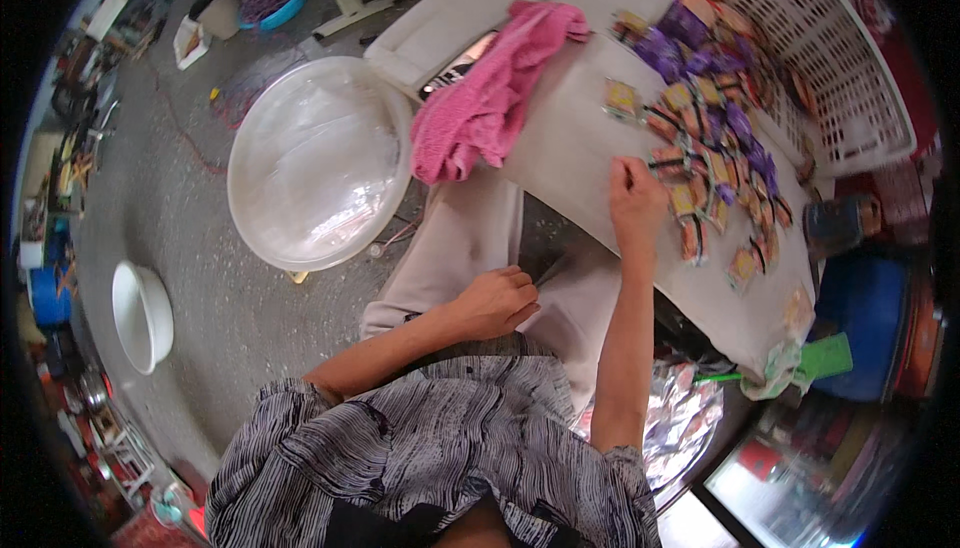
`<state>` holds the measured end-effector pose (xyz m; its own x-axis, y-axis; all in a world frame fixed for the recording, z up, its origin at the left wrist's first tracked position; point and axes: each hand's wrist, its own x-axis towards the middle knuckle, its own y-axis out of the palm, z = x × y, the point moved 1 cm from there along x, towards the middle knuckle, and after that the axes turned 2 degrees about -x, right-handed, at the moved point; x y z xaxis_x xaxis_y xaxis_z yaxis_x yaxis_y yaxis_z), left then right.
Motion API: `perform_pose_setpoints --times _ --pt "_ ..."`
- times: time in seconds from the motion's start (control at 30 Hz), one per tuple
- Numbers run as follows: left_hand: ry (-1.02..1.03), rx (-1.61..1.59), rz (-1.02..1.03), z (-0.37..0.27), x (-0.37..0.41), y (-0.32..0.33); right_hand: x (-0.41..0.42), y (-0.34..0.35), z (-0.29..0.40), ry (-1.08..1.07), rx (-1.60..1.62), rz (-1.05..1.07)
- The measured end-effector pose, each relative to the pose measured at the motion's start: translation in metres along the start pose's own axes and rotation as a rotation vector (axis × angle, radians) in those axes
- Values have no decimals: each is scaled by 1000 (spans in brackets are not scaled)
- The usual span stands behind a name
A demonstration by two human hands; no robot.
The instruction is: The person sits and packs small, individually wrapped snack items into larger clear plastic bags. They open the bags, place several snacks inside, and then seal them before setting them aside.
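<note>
My right hand (637,199) is over the pale cloth-covered tabletop (570,143), its fingers curled closed and nothing visible in them. Just right of it lie many small clear-wrapped packets (694,236) with dark bands, mixed with purple-wrapped ones (739,120). A single yellowish packet (620,97) lies apart, beyond the hand. Low over my lap is my left hand (499,302), back upward and fingers bent under; its palm is hidden. A crumpled pink towel (495,97) hangs over the table's left edge, partly covering a dark flat item (457,71).
A white perforated plastic basket (832,60) lies tipped at the far right, packets at its mouth. Left of my knees stands a large round tub (319,165) covered with clear plastic. A white basin (142,319) sits on the floor. Silvery foil-like bags (682,420) are by my right side.
</note>
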<state>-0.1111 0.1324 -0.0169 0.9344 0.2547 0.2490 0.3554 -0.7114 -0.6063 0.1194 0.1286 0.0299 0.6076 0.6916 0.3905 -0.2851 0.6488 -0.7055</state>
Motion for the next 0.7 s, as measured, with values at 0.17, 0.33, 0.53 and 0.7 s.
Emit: perform_pose_setpoints --times 0.17,0.33,0.53,0.7 --pt "-130 34 -265 23 -13 -48 -5 -4 9 -21 8 22" --pt "-298 92 -628 60 -21 -123 -6 2 0 9 47 7" --pt "-403 212 -916 104 -1 -189 -5 3 4 58 78 28" --pt "-597 599 -783 164 -40 -207 -6 4 0 63 64 20"
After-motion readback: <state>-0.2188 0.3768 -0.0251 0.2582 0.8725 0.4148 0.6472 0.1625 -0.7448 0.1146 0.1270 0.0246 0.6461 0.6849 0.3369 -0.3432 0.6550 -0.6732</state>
